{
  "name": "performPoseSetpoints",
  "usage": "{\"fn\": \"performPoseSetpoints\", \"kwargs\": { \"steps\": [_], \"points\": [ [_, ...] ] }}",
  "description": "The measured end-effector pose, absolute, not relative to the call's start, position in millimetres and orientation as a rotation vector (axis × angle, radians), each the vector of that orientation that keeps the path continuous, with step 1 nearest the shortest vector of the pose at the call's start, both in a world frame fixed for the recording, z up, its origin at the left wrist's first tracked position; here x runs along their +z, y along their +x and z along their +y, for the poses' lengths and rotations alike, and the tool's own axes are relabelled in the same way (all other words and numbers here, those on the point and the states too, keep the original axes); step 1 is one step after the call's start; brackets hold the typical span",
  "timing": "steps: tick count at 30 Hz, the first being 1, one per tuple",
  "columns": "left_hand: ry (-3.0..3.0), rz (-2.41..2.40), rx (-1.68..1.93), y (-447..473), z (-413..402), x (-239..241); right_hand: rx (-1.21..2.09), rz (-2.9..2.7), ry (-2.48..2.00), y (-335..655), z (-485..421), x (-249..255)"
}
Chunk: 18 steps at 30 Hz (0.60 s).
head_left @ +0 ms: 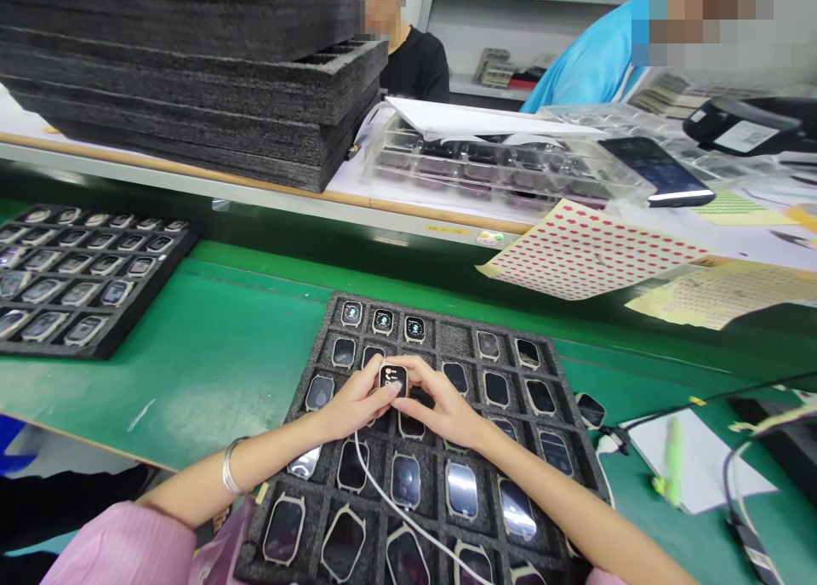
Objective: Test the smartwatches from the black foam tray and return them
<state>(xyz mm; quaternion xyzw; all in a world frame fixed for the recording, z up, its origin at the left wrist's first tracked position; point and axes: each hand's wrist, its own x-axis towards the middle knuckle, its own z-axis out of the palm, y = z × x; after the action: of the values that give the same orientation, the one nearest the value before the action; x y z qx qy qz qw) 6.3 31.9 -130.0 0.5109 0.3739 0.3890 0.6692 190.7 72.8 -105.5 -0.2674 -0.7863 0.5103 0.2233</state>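
A smartwatch case [391,379] without a strap is held between my two hands, its screen lit with small icons and text. My left hand [354,402] grips it from the left, thumb lying against the lower part of the screen. From the right, my right hand [440,398] curls its fingers round the top and side, with the thumb below. Beneath them is a black foam tray [456,338] whose compartments hold several watch cases [405,480], a few in the back row with lit screens. A white cable [396,508] runs from under my left hand toward the front right.
Another foam tray [159,287] of watches lies at left. Stacked black foam trays [191,83], clear plastic trays [447,168] and a phone [660,169] occupy the shelf. A sticker sheet [587,249] overhangs its edge. At right are a watch [591,410], cables, paper [708,466] and a green pen-like object [673,461]. Two people sit opposite.
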Motion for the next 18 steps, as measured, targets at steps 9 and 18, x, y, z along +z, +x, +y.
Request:
{"fn": "performPoseSetpoints", "kwargs": {
  "steps": [9,18],
  "points": [
    [1.079,0.551,0.843,2,35,-123,1.795,-1.74,-0.641,189,73,-105],
    [1.106,0.583,0.834,2,33,-125,1.65,-1.768,-0.694,188,67,-119]
  ]
}}
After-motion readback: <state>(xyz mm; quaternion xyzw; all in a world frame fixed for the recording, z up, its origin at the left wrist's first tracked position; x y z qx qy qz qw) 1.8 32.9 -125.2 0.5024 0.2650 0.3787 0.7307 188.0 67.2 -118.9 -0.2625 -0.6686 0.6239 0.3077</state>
